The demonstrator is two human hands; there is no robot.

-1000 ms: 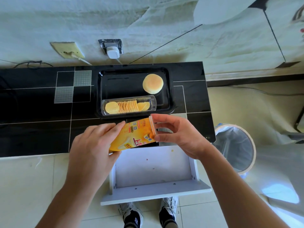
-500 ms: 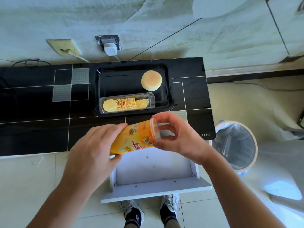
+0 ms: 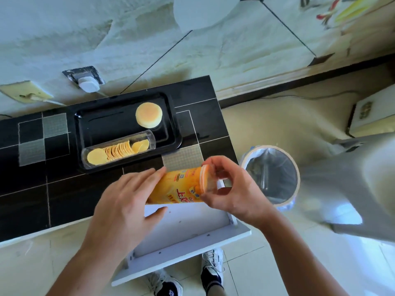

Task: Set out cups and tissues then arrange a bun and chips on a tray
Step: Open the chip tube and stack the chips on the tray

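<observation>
A black tray (image 3: 171, 116) lies on the black table (image 3: 32, 189). A round pale bun (image 3: 149, 115) sits at the tray's back right. Along the tray's front edge lies a clear plastic insert (image 3: 118, 152) with several chips stacked in it. In front of the tray I hold a yellow chip can (image 3: 181, 188) on its side. My left hand (image 3: 126, 208) grips the can's base end. My right hand (image 3: 230, 189) pinches the clear lid at the can's open end.
An open white drawer (image 3: 183, 231) juts out below the table edge, right under the can. A round bin (image 3: 272, 174) with a plastic liner stands on the floor to the right. A wall socket with a white plug (image 3: 86, 82) sits behind the table.
The view has swung to the right and tilted. Both hands keep hold of the can, which has shifted slightly right. Tray, bun and chips lie as before.
</observation>
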